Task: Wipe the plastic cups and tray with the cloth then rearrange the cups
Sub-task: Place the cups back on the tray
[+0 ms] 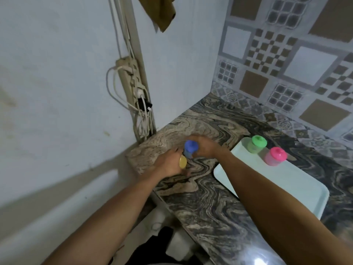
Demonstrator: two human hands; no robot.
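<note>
A blue-lidded plastic cup (190, 149) stands at the far left corner of the marbled counter, and my right hand (205, 147) grips it from the right. My left hand (170, 164) holds a yellow-lidded cup (182, 162) just in front of the blue one. A pale mint tray (298, 186) lies to the right on the counter. On its far end stand a green-lidded cup (256, 144) and a pink-lidded cup (276, 156). A brownish cloth (159, 12) hangs on the wall at the top. The hands are blurred.
The counter (208, 197) ends at a left edge beside the bare wall. A power strip (131, 81) with plugs and white cables hangs on the wall left of the counter. Patterned tiles cover the back wall.
</note>
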